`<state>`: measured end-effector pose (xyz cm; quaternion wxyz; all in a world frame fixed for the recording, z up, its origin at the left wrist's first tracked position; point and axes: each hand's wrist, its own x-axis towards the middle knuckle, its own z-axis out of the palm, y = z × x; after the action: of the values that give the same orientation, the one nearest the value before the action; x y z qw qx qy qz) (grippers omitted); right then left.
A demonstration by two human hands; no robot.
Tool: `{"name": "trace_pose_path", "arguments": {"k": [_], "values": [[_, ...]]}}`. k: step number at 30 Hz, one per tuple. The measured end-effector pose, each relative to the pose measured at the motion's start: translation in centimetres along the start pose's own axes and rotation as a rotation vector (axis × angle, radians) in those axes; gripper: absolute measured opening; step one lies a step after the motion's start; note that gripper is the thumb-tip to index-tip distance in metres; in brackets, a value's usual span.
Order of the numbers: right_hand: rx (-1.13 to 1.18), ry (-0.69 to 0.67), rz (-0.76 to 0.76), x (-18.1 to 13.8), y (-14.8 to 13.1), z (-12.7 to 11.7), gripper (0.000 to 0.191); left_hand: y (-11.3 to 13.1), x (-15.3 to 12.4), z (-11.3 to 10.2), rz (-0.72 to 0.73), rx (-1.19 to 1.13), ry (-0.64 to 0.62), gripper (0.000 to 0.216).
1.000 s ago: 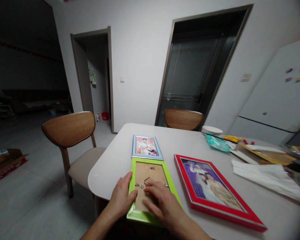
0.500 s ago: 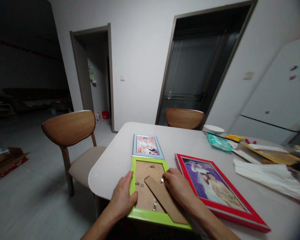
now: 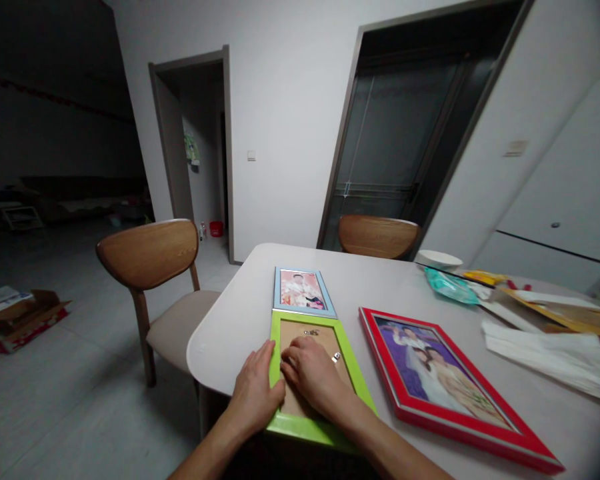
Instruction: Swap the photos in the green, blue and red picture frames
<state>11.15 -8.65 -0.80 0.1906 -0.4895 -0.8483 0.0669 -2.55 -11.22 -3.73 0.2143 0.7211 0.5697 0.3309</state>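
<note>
A green picture frame (image 3: 363,393) lies face down at the table's near edge, its brown backing board (image 3: 325,340) upward. My left hand (image 3: 254,387) grips its left side, thumb over the rim and fingers along the outer edge. Reaching across the board, my right hand (image 3: 313,373) has its fingers curled down at the left-hand metal clip, which they hide. A right-hand clip (image 3: 336,358) and a top clip (image 3: 311,332) show; the stand leg is mostly covered by my right hand and arm. A blue picture frame (image 3: 304,292), picture up, touches the green one's far end.
A larger red picture frame (image 3: 397,393) lies picture up at the right. Beyond it are a white cloth-like sheet (image 3: 540,353), a teal packet (image 3: 450,285), a white bowl (image 3: 439,259) and wrappings. Wooden chairs stand left (image 3: 153,253) and behind (image 3: 379,237) the white table (image 3: 220,340).
My right hand has moved left, from the right-hand clip across the board to the left-hand clip. My left hand stays on the frame's left side. The view has shifted slightly.
</note>
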Motion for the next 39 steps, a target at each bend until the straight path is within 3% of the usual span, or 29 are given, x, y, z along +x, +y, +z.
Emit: {"name": "trace_pose_path", "arguments": {"k": [13,21,26,29,33,39], "values": [[0.026,0.089,0.113,0.7,-0.1,1.2,0.019,0.1,0.1,0.2,-0.021,0.003,-0.008,0.060],[0.188,0.122,0.064,-0.7,1.8,-1.6,0.022,-0.3,0.3,0.5,-0.039,0.007,0.014,0.061],[0.298,-0.181,-0.049,-4.0,2.4,-4.8,0.024,-0.2,0.5,0.4,-0.018,0.003,0.018,0.060],[0.291,-0.250,-0.049,-5.0,2.2,-5.3,0.021,-0.2,0.5,0.4,-0.010,-0.002,0.028,0.059],[0.278,-0.173,-0.035,-5.0,2.1,-4.2,0.009,-0.4,0.6,0.5,0.009,0.013,0.023,0.059],[0.275,-0.053,-0.065,-4.8,2.3,-2.8,0.009,-0.3,0.5,0.5,0.017,0.059,0.022,0.058]]}}
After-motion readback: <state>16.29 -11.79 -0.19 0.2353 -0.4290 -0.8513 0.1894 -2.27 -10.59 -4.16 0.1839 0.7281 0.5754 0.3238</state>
